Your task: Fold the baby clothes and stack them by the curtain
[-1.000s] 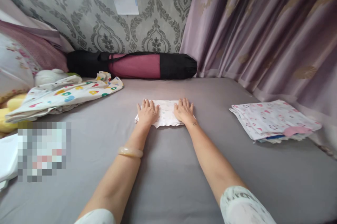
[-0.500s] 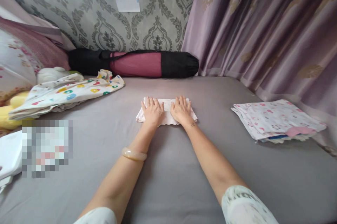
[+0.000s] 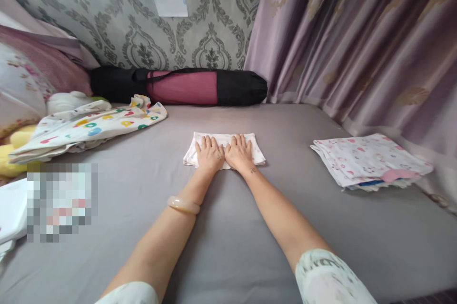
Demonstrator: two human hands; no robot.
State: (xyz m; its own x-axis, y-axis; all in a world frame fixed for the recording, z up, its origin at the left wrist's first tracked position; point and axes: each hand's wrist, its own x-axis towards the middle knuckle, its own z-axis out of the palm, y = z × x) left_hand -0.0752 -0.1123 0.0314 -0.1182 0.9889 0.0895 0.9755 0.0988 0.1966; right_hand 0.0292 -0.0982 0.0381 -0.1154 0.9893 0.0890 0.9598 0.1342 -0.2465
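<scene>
A folded white cloth with faint pink marks (image 3: 259,157) lies flat on the grey sheet (image 3: 228,228) in the middle of the head view. My left hand (image 3: 210,153) rests palm down on its left half, fingers spread and pointing away from me. On the right half lies my right hand (image 3: 239,152), also palm down with its fingers apart. The two thumbs are close together near the cloth's centre. Neither hand grips anything. A pale bangle (image 3: 183,205) circles my left forearm.
Folded pink-patterned cloths (image 3: 371,158) lie at the right. At the left are a colourful patterned cloth (image 3: 103,125), a yellow soft item (image 3: 23,137) and a blurred-out patch. A long black and pink bag (image 3: 182,87) lines the wall, beside purple curtains (image 3: 321,32).
Both hands have slid inward on the cloth and slightly toward me, so the thumbs are now nearly touching. More of the cloth's outer and far parts shows. The view has shifted a little.
</scene>
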